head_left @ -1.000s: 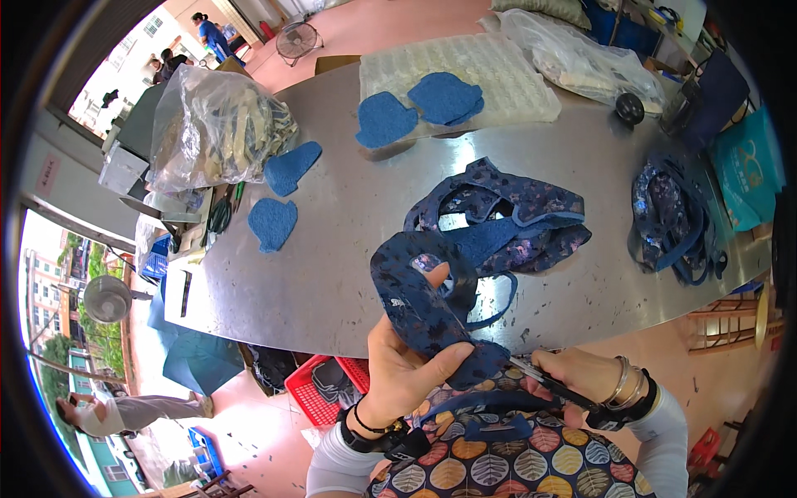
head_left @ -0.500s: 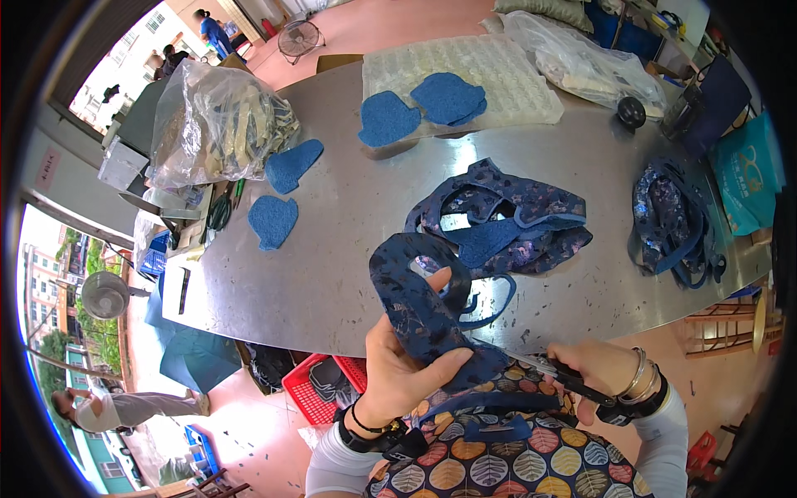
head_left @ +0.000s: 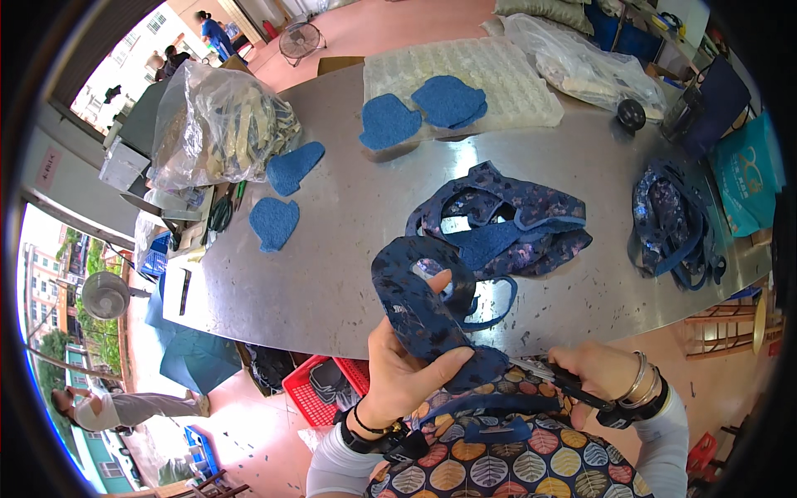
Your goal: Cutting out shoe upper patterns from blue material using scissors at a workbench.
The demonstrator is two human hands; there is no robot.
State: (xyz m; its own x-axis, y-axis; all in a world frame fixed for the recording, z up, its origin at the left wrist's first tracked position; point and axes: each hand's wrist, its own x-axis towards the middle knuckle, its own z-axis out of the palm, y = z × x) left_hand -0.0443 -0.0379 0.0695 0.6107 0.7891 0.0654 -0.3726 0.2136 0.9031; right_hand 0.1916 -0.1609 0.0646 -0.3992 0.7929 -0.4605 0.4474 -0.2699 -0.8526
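My left hand [head_left: 403, 378] is closed on a dark blue patterned fabric piece [head_left: 411, 303] with a rounded opening. Its thumb presses the lower part, and a fingertip shows through the opening. My right hand [head_left: 606, 373] grips a pair of scissors [head_left: 573, 386] by its dark handles. The blades point left at the lower right edge of the fabric; whether they touch or cut it I cannot tell. A thin blue strip [head_left: 508, 305] loops out to the right of the held piece. Just beyond lies a bundle of similar patterned fabric pieces [head_left: 548, 212] on the metal table [head_left: 332, 241].
Another patterned bundle [head_left: 668, 220] lies at the right. Blue fabric cutouts [head_left: 274, 224] lie on the left and on a whitish sheet [head_left: 506, 75] at the back. A clear plastic bag [head_left: 220, 124] stands back left. Below the table edge is a red basket [head_left: 303, 390].
The held fabric has dropped very slightly, and the scissors have shifted a little at its lower right edge. My right hand, blurred before, shows more sharply. The things on the table remain in place.
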